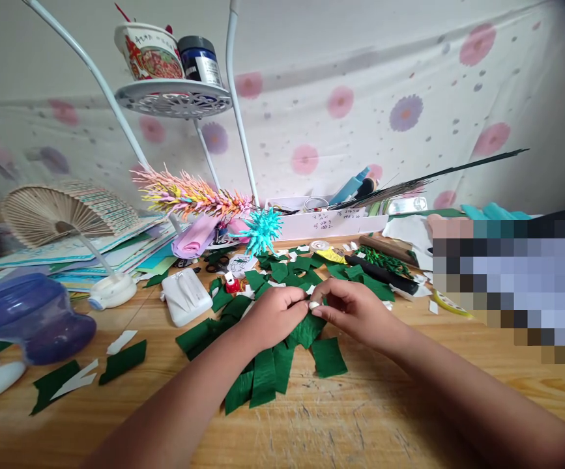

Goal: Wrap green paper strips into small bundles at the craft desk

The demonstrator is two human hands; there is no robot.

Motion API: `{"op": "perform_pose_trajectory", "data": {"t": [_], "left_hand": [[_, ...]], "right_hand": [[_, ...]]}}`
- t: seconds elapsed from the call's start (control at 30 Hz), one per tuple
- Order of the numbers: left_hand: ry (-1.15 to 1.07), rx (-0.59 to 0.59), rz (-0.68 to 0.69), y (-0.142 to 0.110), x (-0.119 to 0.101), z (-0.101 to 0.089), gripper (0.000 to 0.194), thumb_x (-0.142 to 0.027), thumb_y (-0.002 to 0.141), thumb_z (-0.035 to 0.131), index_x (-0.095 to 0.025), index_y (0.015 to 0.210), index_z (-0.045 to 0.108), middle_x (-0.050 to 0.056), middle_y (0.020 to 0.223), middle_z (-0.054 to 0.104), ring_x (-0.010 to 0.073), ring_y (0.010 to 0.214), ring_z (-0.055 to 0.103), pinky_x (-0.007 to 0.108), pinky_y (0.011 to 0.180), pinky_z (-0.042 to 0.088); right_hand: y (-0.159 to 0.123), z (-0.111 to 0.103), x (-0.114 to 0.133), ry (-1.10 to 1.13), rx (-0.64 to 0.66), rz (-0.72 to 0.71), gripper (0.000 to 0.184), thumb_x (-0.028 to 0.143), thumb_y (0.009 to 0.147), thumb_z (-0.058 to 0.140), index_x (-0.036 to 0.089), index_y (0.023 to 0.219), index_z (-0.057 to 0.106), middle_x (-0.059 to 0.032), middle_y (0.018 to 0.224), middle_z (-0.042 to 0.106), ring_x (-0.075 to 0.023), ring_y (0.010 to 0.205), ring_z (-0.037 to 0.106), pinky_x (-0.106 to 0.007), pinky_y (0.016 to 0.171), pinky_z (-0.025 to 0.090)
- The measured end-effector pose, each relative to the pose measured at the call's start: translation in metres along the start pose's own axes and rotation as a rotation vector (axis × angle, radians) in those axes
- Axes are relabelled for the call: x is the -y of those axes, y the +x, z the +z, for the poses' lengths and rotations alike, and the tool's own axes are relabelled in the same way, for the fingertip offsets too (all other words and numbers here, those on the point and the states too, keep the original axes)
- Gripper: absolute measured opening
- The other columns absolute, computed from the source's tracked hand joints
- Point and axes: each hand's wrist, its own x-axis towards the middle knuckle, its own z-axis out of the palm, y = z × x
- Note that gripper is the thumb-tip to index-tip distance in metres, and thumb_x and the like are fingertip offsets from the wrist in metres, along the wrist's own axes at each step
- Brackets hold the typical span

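My left hand [276,314] and my right hand [353,307] meet over a pile of green crepe paper pieces [264,378]. Between the fingertips of my right hand is a small white piece [314,304], too small to make out further. The fingers of my left hand are closed right beside it, and whatever they grip is hidden. A green piece [307,332] lies or hangs just under both hands. Another green square [330,357] rests on the table in front of them.
A white box [187,296] and a red-and-white small item [232,283] are left of the pile. A blue tinted container [32,316] and fan [62,215] stand farther left. Behind are a turquoise spiky flower [261,231], a white stand [174,98] and a dark-handled tool [384,275].
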Motion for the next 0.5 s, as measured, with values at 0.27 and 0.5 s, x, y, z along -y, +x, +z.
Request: {"op": "perform_pose_trajectory", "data": {"t": [0.27, 0.5], "left_hand": [[0.152, 0.055, 0.078, -0.004, -0.004, 0.002, 0.021, -0.018, 0.071, 0.038, -0.016, 0.052, 0.029, -0.006, 0.052, 0.027, 0.0073, 0.05, 0.028, 0.02, 0.046, 0.021], [0.146, 0.082, 0.114, -0.006, -0.011, -0.004, 0.016, -0.013, 0.069, 0.038, -0.016, 0.055, 0.031, -0.005, 0.054, 0.028, 0.0075, 0.054, 0.029, 0.02, 0.049, 0.022]], "right_hand": [[0.002, 0.0, -0.003, -0.019, 0.007, -0.05, 0.007, 0.023, 0.074, 0.054, 0.017, 0.071, 0.052, -0.001, 0.071, 0.055, -0.0121, 0.066, 0.049, -0.023, 0.058, 0.039], [0.001, 0.001, -0.004, -0.015, -0.038, -0.102, 0.011, 0.023, 0.076, 0.053, 0.018, 0.086, 0.051, -0.0032, 0.082, 0.056, -0.0137, 0.073, 0.049, -0.025, 0.063, 0.04]]}}
